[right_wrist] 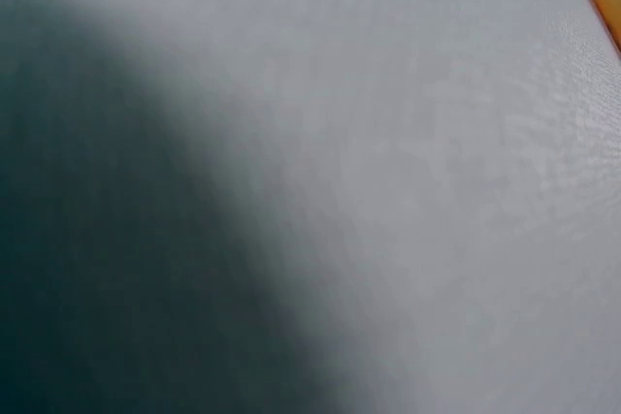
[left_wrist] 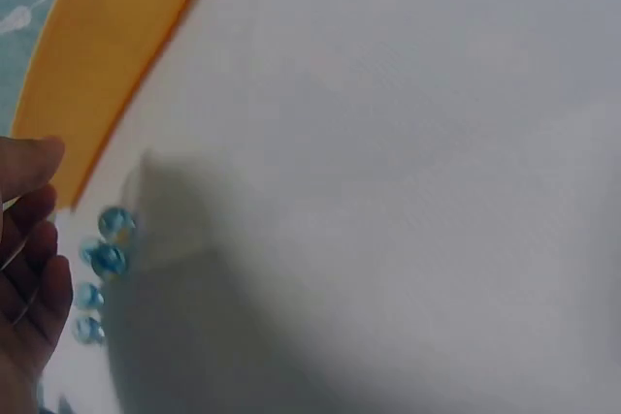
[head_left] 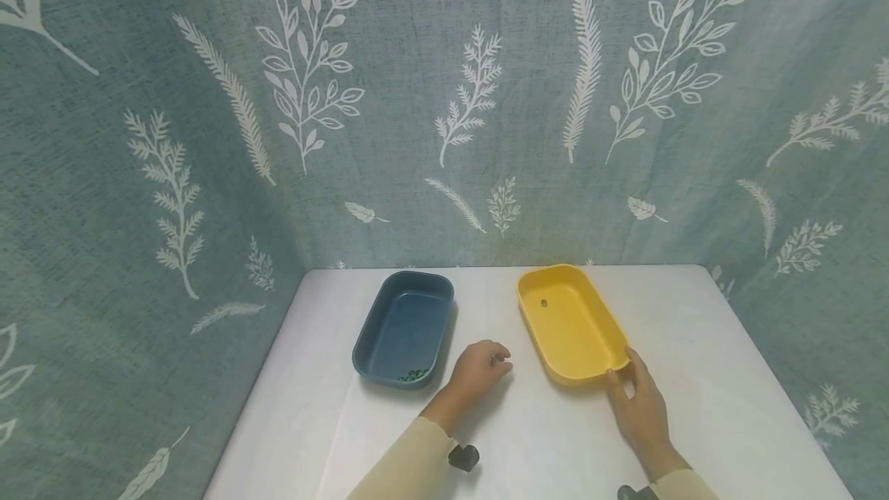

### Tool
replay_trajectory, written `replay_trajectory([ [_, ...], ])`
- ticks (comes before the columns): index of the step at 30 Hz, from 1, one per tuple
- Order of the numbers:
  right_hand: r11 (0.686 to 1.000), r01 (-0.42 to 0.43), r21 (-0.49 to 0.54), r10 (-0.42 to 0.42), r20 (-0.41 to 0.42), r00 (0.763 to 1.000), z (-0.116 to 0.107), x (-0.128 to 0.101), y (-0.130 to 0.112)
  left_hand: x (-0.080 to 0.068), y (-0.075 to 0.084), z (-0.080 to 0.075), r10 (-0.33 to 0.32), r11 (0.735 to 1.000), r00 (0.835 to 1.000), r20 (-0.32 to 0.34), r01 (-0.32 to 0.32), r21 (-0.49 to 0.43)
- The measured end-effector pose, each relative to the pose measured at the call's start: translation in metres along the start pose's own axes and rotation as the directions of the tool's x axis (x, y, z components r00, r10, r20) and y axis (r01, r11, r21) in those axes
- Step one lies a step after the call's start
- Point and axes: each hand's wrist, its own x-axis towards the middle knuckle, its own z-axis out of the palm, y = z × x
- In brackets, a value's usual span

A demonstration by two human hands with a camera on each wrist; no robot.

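Left of centre in the head view, a dark blue tray [head_left: 403, 328] on the white bench [head_left: 729, 376] holds small green beads [head_left: 414, 375] at its near end. The left hand [head_left: 478, 371], fingers curled, lies between the trays beside blue glass beads [left_wrist: 107, 259]. The right hand [head_left: 640, 403] pinches the yellow tray [head_left: 571, 322]'s near rim.
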Motion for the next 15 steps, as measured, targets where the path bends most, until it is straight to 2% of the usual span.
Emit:
replay_trajectory([
  [8,1.000,-0.002,0.002,0.002,-0.009,1.000,0.000,0.001,0.000,-0.011,-0.014,0.000,-0.023,0.999,1.000,0.001,0.023,0.033],
  [15,1.000,0.000,0.002,0.000,-0.013,1.000,0.000,0.000,0.000,-0.017,-0.021,-0.003,-0.028,0.999,0.999,-0.018,0.027,-0.027],
])
